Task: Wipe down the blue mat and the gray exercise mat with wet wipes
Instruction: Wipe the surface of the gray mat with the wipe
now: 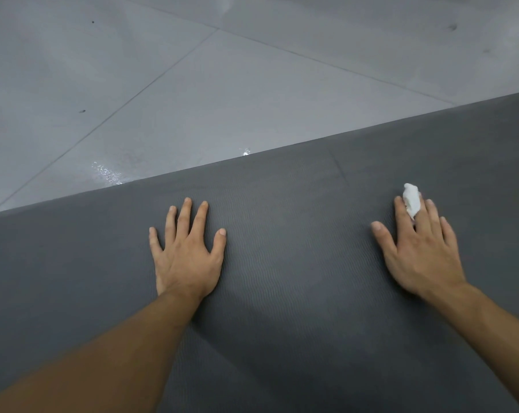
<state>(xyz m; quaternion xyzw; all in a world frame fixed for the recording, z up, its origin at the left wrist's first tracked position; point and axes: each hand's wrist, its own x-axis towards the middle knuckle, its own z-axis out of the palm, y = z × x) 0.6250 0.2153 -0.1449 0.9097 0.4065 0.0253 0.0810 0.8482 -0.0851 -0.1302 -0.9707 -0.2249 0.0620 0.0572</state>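
Step in hand: wiping of the ribbed dark gray exercise mat (pixel 282 263). I judge it to be between strokes, since both palms lie flat and the wipe is not under the fingers.
Left hand (pixel 186 257): palm down on the mat, fingers straight and fanned apart, holding nothing.
Right hand (pixel 422 251): palm down as well, fingers straight and spread. A crumpled white wet wipe (pixel 411 198) is wedged beside the forefinger where the middle finger should show, and its end pokes out past the fingertips.
Hold on the wipe: whether the hidden middle finger curls round it cannot be told.
Mat's place: under both hands and running on to either side of them, with its long edge just beyond the fingertips.
Blue mat: not in view.
Beyond the fingertips: pale gray tiled floor (pixel 192 84), with glistening wet patches (pixel 107 172) just past the mat's edge. One is ahead and left of the left fingers, and a smaller one lies ahead between the two hands.
Next move, as a guess: work the wipe flat beneath the right fingers, press down and sweep in overlapping strokes. The left hand should brace the mat so that it does not creep.
Count: two hands, one wipe, one mat, two wet patches.
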